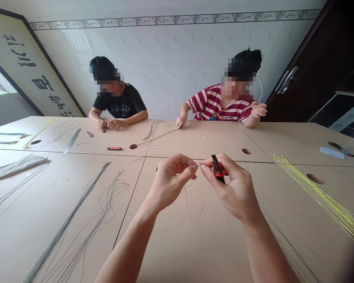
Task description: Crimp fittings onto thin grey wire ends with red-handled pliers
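Over the near middle of the table, my left hand [174,179] is closed in a pinch on the end of a thin dark cord [203,204], which hangs in a loop below the fingers. My right hand [234,184] almost meets it, thumb and forefinger pinching a tiny gold-coloured piece at the cord's end. Also held within my right hand is a small red-and-black tool [219,169] that looks like pliers, its dark end pointing up. Fingers partly hide both the tool and the joint between cord and gold piece.
Bundles of dark cords [76,206] lie to the left, yellow cords [321,192] to the right. Two people sit opposite; one's hand [181,121] touches cords. A red lighter [114,148], a metal ruler [72,140] and cable holes [315,179] are on the table.
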{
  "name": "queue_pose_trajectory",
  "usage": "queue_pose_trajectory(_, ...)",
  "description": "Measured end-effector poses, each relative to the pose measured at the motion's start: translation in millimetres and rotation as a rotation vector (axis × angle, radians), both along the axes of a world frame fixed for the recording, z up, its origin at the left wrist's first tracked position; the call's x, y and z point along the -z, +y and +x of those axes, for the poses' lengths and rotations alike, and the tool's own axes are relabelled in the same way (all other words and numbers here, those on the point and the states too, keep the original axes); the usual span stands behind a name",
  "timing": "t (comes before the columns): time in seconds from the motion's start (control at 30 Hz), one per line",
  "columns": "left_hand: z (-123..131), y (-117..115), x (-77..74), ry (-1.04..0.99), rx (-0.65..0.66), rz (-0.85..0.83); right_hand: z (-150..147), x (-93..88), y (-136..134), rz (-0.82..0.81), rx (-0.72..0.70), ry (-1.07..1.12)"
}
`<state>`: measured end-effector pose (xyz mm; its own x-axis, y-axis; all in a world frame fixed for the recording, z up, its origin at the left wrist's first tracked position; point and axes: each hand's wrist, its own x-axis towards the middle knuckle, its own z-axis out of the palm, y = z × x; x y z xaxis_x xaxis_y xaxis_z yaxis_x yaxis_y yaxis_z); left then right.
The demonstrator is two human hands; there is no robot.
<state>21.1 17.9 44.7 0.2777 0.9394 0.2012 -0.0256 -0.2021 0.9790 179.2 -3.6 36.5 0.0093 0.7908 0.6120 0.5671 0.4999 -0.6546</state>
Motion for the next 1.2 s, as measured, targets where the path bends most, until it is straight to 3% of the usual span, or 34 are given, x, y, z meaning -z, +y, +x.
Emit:
queue_pose_trajectory(0.7,8.7,-1.7,1.0,0.102,-0.121,0.093,-1.0,7.6,7.9,0.203,0.044,-0.174)
queue_pose_trajectory(0.97,8.9,-0.9,1.9,0.148,-0.136,0.104,0.1,5.3,7.1,0.072,-0.014,-0.146)
queue_pose_trajectory(1.2,2.5,1.8,4.2,0.109,-0.095,0.137,6.0,1.4,2.1,-0.054,-0.050,0.009)
